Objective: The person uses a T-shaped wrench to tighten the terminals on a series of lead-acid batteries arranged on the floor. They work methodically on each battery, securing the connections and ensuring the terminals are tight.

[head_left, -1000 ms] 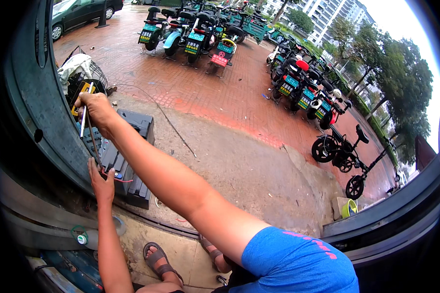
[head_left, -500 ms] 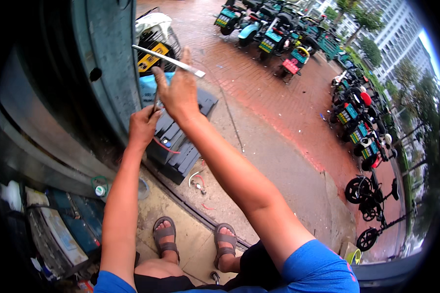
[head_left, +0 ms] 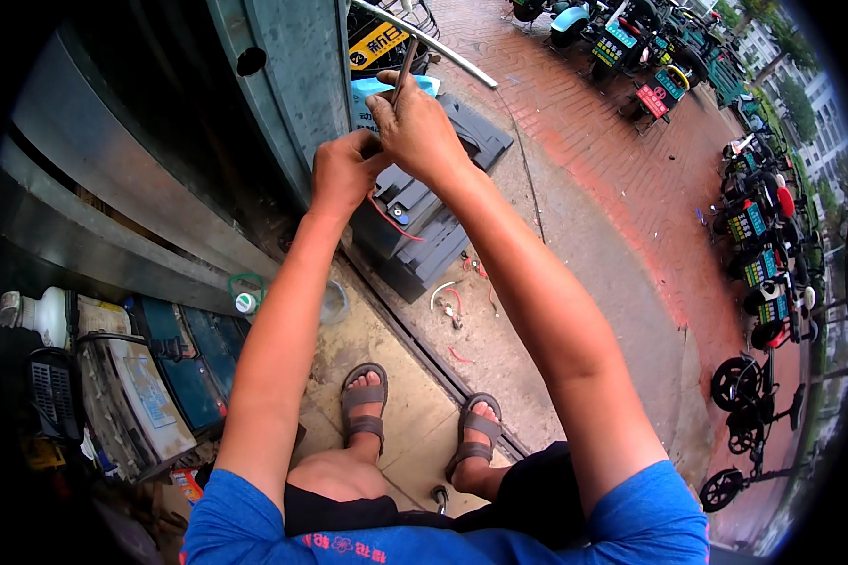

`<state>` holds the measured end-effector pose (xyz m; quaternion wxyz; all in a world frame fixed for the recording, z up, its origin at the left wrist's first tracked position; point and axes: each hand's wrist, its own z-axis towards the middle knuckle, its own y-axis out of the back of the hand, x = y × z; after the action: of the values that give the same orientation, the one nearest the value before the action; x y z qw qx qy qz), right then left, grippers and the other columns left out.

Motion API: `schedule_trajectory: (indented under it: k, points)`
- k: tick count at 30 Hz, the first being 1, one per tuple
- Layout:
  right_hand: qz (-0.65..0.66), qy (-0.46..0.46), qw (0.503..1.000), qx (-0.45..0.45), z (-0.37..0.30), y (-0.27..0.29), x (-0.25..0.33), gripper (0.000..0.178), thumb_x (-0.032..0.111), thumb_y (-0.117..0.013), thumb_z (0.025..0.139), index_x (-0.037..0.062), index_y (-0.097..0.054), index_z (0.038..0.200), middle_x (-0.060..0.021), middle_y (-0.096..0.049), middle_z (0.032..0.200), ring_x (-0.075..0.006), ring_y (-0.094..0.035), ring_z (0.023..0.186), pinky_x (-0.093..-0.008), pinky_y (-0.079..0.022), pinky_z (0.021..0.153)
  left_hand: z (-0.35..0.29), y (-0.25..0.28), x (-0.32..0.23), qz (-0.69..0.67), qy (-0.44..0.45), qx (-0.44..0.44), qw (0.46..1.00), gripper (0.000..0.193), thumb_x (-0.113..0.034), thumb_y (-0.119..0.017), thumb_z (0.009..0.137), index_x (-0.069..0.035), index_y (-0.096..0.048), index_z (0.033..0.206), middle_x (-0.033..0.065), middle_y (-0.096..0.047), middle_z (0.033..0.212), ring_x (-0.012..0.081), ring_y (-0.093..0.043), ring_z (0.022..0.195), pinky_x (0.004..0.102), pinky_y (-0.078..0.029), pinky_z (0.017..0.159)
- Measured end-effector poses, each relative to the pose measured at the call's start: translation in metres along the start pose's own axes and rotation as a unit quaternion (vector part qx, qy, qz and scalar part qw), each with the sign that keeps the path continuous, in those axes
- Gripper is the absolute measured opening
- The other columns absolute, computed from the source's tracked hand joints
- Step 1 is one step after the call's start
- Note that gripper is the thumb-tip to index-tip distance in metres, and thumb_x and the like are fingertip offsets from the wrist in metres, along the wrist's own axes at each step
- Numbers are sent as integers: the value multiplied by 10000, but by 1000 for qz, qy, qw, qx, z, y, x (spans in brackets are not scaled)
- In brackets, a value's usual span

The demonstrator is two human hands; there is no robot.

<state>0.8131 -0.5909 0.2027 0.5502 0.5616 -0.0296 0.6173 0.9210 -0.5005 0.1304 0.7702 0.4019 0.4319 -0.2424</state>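
My right hand [head_left: 418, 127] is closed around a thin dark tool [head_left: 403, 73] whose shaft sticks up past my fingers. My left hand [head_left: 345, 171] is pinched shut right beside it, holding something small that I cannot make out, close to a red wire [head_left: 393, 222]. Both hands meet above a row of grey battery blocks [head_left: 431, 221] lying on the ground against a grey-green metal door panel [head_left: 292, 75]. My sandalled feet [head_left: 365, 403] rest on the concrete step below.
A long metal rod [head_left: 433, 44] runs above the hands. Wire scraps [head_left: 452, 306] lie on the pavement. Flat battery packs [head_left: 151, 386] and a white bottle [head_left: 38, 314] sit at left. Parked scooters [head_left: 758, 235] and bicycles [head_left: 754, 395] line the brick pavement at right.
The view has swung downward and left. Both hands have come together over the battery blocks, and the right hand now holds the tool upright close to the left hand.
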Motion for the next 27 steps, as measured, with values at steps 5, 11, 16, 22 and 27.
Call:
schedule_trajectory:
  k: [5, 11, 16, 22, 27]
  points:
    - [24, 10, 999, -30, -2, -3, -8, 487, 236, -620, 1016, -78, -520, 1376, -264, -736, 1091, -388, -722, 1044, -435, -548, 922, 4, -3, 4, 3, -68, 28, 997, 185, -134, -694, 935, 6, -685, 1055, 258, -701, 944, 473, -659, 976, 458, -538, 772]
    - [36, -11, 999, -35, -5, 2, -14, 461, 229, -590, 1032, -77, -523, 1370, -247, -749, 1094, -360, -726, 1063, -420, -550, 924, 9, -10, 0, 51, -39, 9, 998, 185, -175, -688, 949, -20, -693, 1051, 239, -700, 941, 463, -656, 957, 463, -536, 748]
    - [29, -8, 999, -31, 1, -5, -15, 456, 223, -582, 1033, -75, -525, 1374, -236, -751, 1113, -348, -721, 1104, -410, -547, 937, 14, -5, 13, 11, -69, 38, 997, 207, -225, -694, 960, -21, -710, 994, 223, -703, 868, 457, -668, 873, 470, -528, 684]
    - [45, 7, 999, -21, 3, -7, -13, 429, 216, -599, 1005, -77, -569, 1317, -301, -718, 1084, -420, -695, 1071, -467, -535, 931, 21, 0, 5, 150, -60, -21, 987, 133, -92, -623, 960, 26, -680, 981, 169, -698, 752, 223, -708, 679, 387, -527, 641]
    - [31, -21, 999, -36, 2, -4, -15, 445, 229, -634, 998, -59, -584, 1334, -248, -746, 1038, -338, -738, 1011, -409, -554, 898, 12, -5, -4, 54, -71, 5, 996, 150, -140, -654, 951, 0, -707, 961, 224, -698, 820, 376, -692, 794, 447, -526, 680]
